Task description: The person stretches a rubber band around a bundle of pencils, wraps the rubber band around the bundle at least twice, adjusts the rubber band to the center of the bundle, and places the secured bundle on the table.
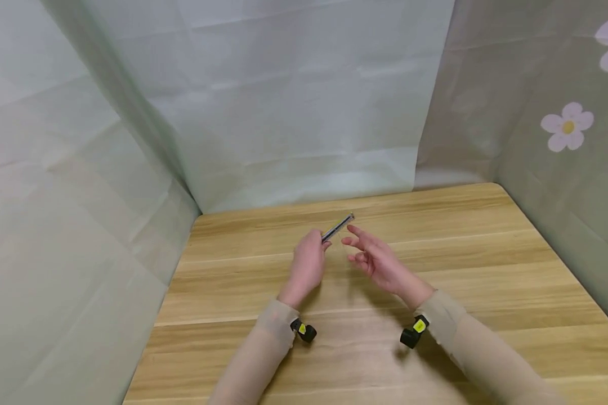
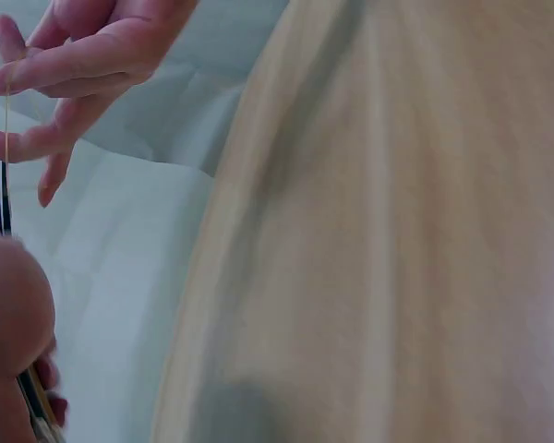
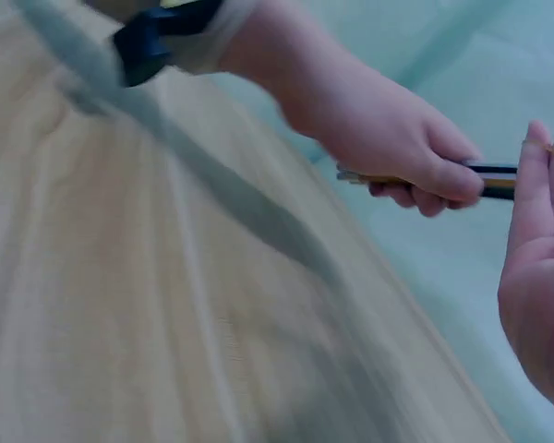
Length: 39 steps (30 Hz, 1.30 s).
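Observation:
My left hand (image 1: 309, 261) grips a small bundle of slim, pen-like sticks (image 1: 338, 228), dark, pale and gold along their length. The bundle slants up and away to the right, held above the table; its silvery near ends (image 3: 351, 175) stick out behind the fist in the right wrist view. Close to the bundle's far part is my right hand (image 1: 377, 261), fingers spread and slightly bent. A thin yellowish rubber band (image 2: 7, 115) is stretched over those fingers, as the left wrist view shows. The fingertips overlap the end of the bundle there.
The wood-grain table (image 1: 486, 253) lies under both hands. Pale cloth hangs (image 1: 304, 112) stand behind it and at the left, with a flowered one (image 1: 567, 126) at the right. A small black camera sits on each wrist.

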Each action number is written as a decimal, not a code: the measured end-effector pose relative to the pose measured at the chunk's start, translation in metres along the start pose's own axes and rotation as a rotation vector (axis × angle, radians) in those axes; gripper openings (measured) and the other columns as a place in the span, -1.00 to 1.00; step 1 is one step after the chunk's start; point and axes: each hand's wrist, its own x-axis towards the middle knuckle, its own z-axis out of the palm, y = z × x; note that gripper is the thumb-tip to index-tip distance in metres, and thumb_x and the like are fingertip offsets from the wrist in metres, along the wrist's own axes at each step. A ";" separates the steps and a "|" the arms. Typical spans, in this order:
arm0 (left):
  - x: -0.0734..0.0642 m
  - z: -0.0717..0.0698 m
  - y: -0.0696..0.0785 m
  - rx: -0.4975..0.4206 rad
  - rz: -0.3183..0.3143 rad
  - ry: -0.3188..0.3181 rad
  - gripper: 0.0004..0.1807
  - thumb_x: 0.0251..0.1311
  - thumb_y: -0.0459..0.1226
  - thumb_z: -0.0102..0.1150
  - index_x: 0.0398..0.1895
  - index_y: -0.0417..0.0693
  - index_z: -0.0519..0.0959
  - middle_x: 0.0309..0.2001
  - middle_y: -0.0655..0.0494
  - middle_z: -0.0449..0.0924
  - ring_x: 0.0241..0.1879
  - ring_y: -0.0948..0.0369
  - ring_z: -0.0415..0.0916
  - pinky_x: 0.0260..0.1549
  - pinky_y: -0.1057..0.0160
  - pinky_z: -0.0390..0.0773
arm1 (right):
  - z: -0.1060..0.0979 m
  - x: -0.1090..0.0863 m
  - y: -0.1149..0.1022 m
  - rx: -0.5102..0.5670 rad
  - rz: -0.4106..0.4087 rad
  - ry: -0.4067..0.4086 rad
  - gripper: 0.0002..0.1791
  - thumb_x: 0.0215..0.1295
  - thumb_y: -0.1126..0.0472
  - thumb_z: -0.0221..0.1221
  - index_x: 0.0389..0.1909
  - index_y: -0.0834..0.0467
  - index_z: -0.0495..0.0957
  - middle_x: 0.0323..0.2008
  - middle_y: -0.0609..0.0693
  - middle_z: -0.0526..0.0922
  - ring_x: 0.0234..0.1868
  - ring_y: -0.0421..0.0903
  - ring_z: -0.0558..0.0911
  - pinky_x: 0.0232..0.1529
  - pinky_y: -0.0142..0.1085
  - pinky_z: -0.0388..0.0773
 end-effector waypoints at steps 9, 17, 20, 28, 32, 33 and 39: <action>-0.013 0.000 0.000 0.269 0.210 -0.122 -0.75 0.55 -0.06 0.16 0.00 -0.04 0.53 -0.09 0.05 0.61 -0.09 0.05 0.52 -0.14 0.06 0.49 | -0.019 -0.004 -0.009 -0.359 0.035 0.158 -0.35 0.63 0.01 0.20 0.53 0.29 0.35 -0.15 0.05 0.57 -0.60 -0.29 0.49 -0.37 -0.39 0.65; -0.018 -0.004 0.005 0.400 0.372 -0.132 -0.73 0.58 -0.02 0.10 0.01 -0.02 0.48 -0.11 0.08 0.57 -0.12 0.10 0.49 -0.11 0.10 0.49 | -0.025 -0.008 -0.006 -0.861 -0.069 0.128 -0.41 0.26 0.02 0.56 0.20 0.16 0.60 -0.23 0.12 0.72 -0.57 0.00 0.66 -0.51 -0.20 0.65; -0.019 -0.003 0.006 0.377 0.352 -0.155 -0.73 0.57 -0.01 0.10 -0.01 -0.01 0.48 -0.12 0.09 0.56 -0.12 0.12 0.48 -0.12 0.11 0.46 | -0.028 -0.007 -0.005 -0.886 -0.072 0.139 -0.40 0.20 0.07 0.60 0.13 0.15 0.52 -0.27 0.09 0.74 -0.57 0.02 0.68 -0.52 -0.23 0.63; -0.019 -0.001 0.001 0.271 0.231 -0.213 -0.77 0.58 -0.04 0.12 -0.08 0.01 0.49 -0.12 0.10 0.61 -0.07 0.10 0.55 -0.16 0.12 0.46 | -0.038 -0.006 -0.001 -0.927 -0.110 0.091 -0.73 0.43 0.26 0.39 -0.07 0.26 0.49 -0.30 0.14 0.81 -0.50 0.11 0.73 -0.49 -0.26 0.63; -0.019 -0.002 -0.003 0.214 0.143 -0.224 -0.75 0.60 -0.05 0.10 0.01 -0.04 0.52 -0.10 0.06 0.64 -0.07 0.08 0.57 -0.17 0.12 0.47 | -0.041 -0.006 0.001 -1.121 -0.172 0.031 -0.85 0.62 0.23 0.19 -0.12 0.20 0.69 -0.23 0.06 0.83 -0.42 0.01 0.73 -0.41 -0.28 0.61; -0.019 -0.002 -0.003 0.196 0.124 -0.222 -0.73 0.61 -0.06 0.09 0.05 -0.07 0.53 -0.07 0.04 0.65 -0.05 0.06 0.58 -0.15 0.11 0.49 | -0.041 -0.006 0.000 -1.193 -0.195 0.006 -0.81 0.65 0.22 0.16 -0.14 0.18 0.71 -0.25 0.02 0.82 -0.39 -0.04 0.72 -0.38 -0.28 0.62; -0.019 -0.006 -0.005 0.132 0.040 -0.223 -0.72 0.62 -0.08 0.10 -0.05 -0.14 0.54 -0.15 -0.03 0.65 -0.14 0.00 0.60 -0.22 0.01 0.58 | -0.039 -0.012 -0.004 -1.561 -0.371 -0.275 -0.79 0.66 0.27 0.06 -0.14 0.04 0.66 -0.32 -0.23 0.67 -0.25 -0.23 0.63 -0.15 -0.20 0.64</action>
